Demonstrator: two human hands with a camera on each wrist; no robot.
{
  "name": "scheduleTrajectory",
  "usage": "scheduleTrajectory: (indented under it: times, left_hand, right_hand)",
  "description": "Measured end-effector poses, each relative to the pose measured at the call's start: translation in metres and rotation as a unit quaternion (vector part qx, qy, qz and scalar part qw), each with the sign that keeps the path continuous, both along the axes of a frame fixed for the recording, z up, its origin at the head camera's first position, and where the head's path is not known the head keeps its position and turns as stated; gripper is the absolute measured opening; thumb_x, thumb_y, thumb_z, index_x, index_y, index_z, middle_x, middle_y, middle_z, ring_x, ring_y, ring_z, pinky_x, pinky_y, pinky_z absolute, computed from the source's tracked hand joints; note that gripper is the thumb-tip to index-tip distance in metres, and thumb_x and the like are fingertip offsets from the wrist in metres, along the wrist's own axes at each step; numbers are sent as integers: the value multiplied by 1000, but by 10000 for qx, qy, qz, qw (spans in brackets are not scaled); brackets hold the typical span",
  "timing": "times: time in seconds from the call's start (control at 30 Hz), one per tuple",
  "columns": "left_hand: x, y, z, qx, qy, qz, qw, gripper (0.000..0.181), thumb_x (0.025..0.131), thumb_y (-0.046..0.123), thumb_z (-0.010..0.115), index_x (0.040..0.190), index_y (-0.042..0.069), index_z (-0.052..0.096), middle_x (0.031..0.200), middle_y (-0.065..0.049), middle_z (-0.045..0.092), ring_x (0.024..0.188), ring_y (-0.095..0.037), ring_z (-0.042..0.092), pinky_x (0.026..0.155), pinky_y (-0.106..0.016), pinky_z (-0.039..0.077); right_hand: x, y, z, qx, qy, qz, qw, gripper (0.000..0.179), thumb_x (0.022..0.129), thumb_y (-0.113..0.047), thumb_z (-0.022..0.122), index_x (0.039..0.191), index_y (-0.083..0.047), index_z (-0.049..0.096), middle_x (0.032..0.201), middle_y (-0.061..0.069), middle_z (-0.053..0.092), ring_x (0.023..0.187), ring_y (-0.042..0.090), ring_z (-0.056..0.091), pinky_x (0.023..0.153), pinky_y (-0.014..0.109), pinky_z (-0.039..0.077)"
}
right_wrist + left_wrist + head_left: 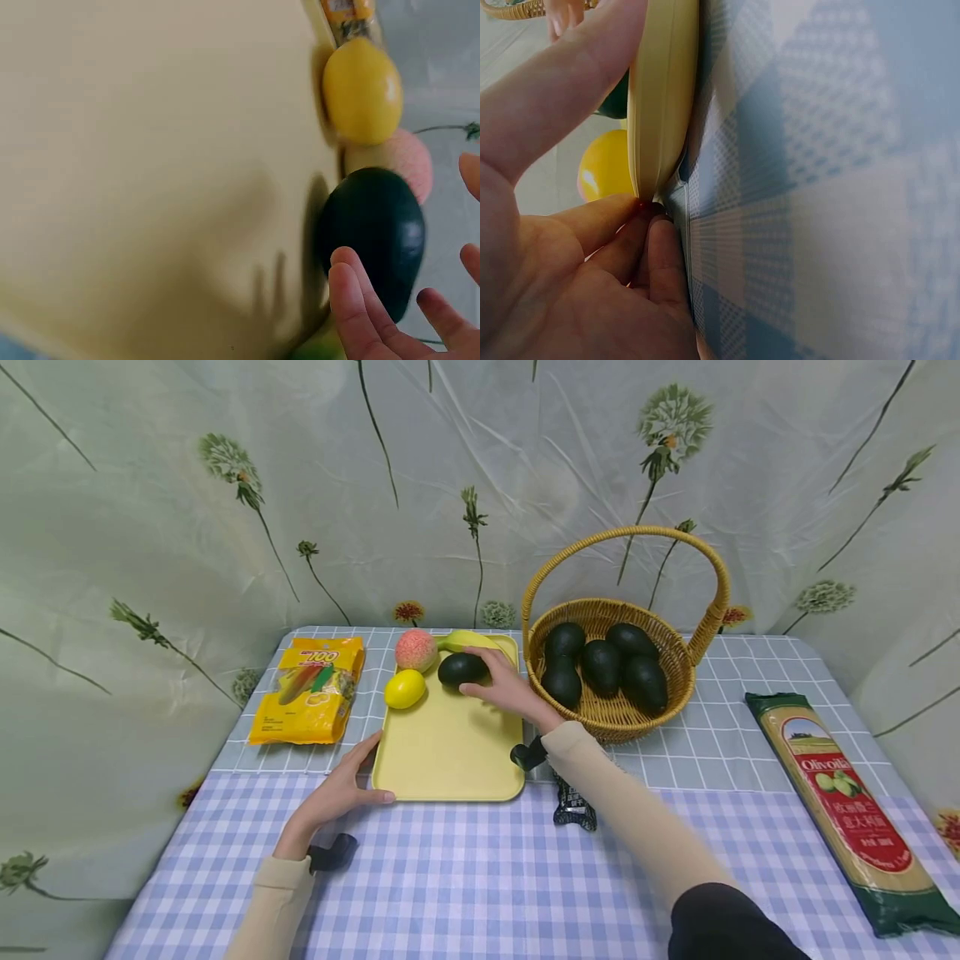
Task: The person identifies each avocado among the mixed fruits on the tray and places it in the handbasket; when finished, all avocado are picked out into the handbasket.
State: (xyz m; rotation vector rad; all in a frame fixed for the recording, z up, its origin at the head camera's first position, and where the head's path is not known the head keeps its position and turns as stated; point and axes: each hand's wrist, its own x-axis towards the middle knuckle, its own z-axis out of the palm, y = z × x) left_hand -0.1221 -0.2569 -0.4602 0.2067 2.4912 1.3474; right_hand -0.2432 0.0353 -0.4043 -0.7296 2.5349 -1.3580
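A pale yellow tray (450, 752) lies on the table. My left hand (337, 793) holds its near left corner, thumb along the near edge and fingers against the left side. In the left wrist view those fingers are bent against the tray's rim (660, 97). Over the tray's far part, my right hand (506, 685) is beside a dark avocado (459, 670), fingers spread. The right wrist view has fingertips overlapping the avocado (375, 232); I cannot tell if they touch. A lemon (405, 689), a peach (416, 650) and a banana (468, 639) are near it.
Right of the tray stands a wicker basket (611, 727) with a tall handle, holding several avocados (602, 667). A yellow snack bag (309, 693) lies to the left, a pasta pack (847, 802) far right. A small black packet (573, 806) is partly under my right forearm.
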Motion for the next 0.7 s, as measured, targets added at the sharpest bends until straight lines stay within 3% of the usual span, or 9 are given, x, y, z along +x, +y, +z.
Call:
scheduleTrajectory:
  times: [0.1, 0.47, 0.7]
  left_hand:
    - [0, 0, 0, -12, 2, -2, 10000, 109, 74, 27, 84, 153, 3, 14, 155, -23, 16, 138, -40, 19, 109, -59, 15]
    - [1, 1, 1, -99, 9, 28, 9999, 109, 73, 28, 84, 153, 3, 14, 155, -23, 16, 139, -41, 16, 109, -60, 13]
    - [1, 1, 1, -66, -35, 52, 10000, 110, 73, 28, 85, 153, 3, 14, 155, -23, 16, 139, -41, 16, 109, -59, 13]
  right_hand:
    - [-5, -6, -3, 176, -76, -160, 9997, 66, 92, -26, 65, 148, -12, 34, 151, 12, 27, 139, 29, 24, 110, 47, 25]
    - [-17, -20, -7, 589, -456, -371, 9965, 64, 94, -28, 62, 150, -18, 32, 153, 11, 22, 134, 31, 33, 107, 47, 29]
    - [-18, -26, -8, 270, -523, -493, 9970, 53, 92, -22, 66, 140, -12, 46, 145, 15, 30, 125, 32, 39, 103, 44, 34]
